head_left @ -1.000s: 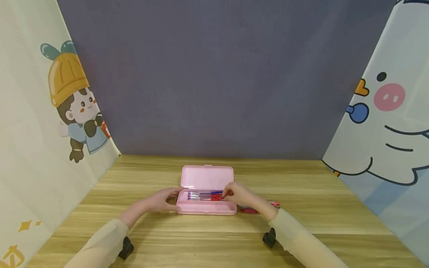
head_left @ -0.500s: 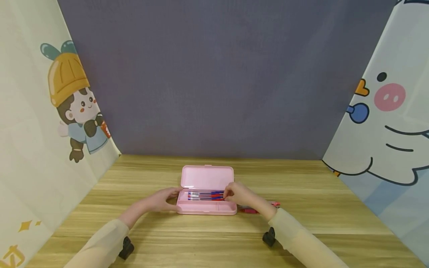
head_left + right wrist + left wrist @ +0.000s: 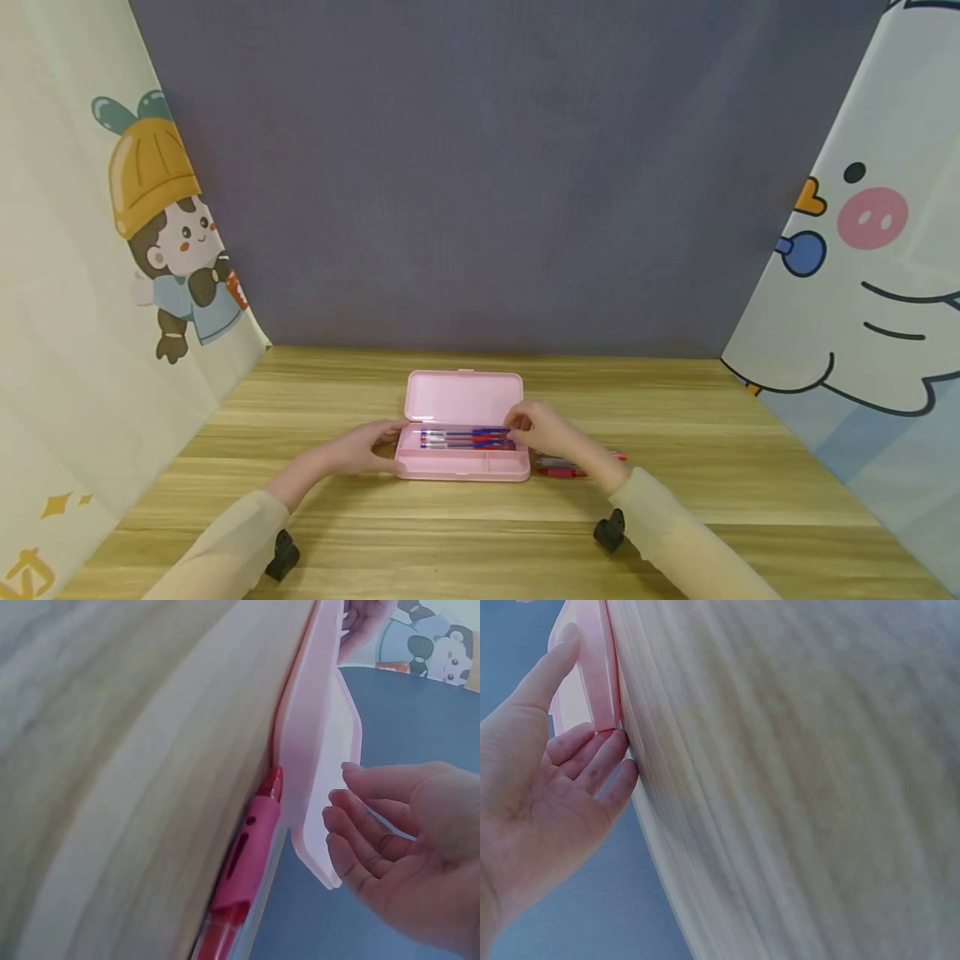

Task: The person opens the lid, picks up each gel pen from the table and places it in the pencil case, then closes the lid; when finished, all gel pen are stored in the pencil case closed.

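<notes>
A pink pencil case [image 3: 439, 465] stands on the table with its lid [image 3: 463, 397] raised at the back. Several pens [image 3: 459, 438] with blue and red grips lie side by side in its rear compartment. My left hand [image 3: 360, 447] holds the case's left end, thumb at the front edge and fingers round the far side. Over the right end of the case is my right hand [image 3: 542, 429]. In the right wrist view its fingers [image 3: 360, 825] are loosely bent, and nothing shows between them and the thumb.
To the right of the case lie more pens, among them a pink-gripped pen [image 3: 561, 472], its tip close to the case's end wall. The wooden table [image 3: 450, 542] meets a dark grey backdrop [image 3: 480, 192]. Printed cartoon panels flank both sides.
My right hand has come off the pens' right ends and shifted slightly right and up, uncovering more of their grips. The left hand and the case stay put.
</notes>
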`<action>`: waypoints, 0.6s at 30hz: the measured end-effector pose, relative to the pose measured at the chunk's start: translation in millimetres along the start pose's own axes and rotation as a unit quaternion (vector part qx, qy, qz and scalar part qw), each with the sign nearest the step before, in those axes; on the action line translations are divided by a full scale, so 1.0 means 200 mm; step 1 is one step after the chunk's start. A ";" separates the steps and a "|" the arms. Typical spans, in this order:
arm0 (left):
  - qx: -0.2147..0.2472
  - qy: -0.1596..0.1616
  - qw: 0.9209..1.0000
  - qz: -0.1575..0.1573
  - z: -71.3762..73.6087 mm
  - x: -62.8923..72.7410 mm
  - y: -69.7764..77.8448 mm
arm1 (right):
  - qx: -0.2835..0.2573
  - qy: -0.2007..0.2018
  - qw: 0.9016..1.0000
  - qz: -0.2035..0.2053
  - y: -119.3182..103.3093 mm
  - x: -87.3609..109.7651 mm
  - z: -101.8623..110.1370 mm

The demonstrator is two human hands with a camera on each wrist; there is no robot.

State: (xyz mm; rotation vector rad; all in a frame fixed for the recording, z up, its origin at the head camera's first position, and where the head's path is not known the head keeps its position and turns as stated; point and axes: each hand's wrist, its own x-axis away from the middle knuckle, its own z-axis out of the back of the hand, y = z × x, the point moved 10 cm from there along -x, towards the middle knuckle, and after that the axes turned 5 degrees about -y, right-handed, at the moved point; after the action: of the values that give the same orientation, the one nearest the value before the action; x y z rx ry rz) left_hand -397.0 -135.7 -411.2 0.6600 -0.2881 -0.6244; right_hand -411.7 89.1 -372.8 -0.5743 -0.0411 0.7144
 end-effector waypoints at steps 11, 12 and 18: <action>-0.003 0.000 1.000 -0.008 0.00 0.00 0.02 | -0.020 0.034 0.999 0.034 0.02 0.08 0.09; -0.002 0.000 1.000 -0.008 0.00 0.00 0.02 | -0.021 0.036 0.998 0.036 0.02 0.08 0.10; 0.001 0.001 1.000 -0.008 0.00 0.00 0.02 | -0.021 0.043 0.998 0.030 0.05 0.13 0.13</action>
State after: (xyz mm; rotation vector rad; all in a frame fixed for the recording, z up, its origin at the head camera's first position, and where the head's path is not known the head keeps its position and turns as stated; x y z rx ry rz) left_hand -394.7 -132.8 -408.7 0.6655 -0.2815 -0.6388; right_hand -403.9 125.2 -359.6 -0.6492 0.0412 0.7484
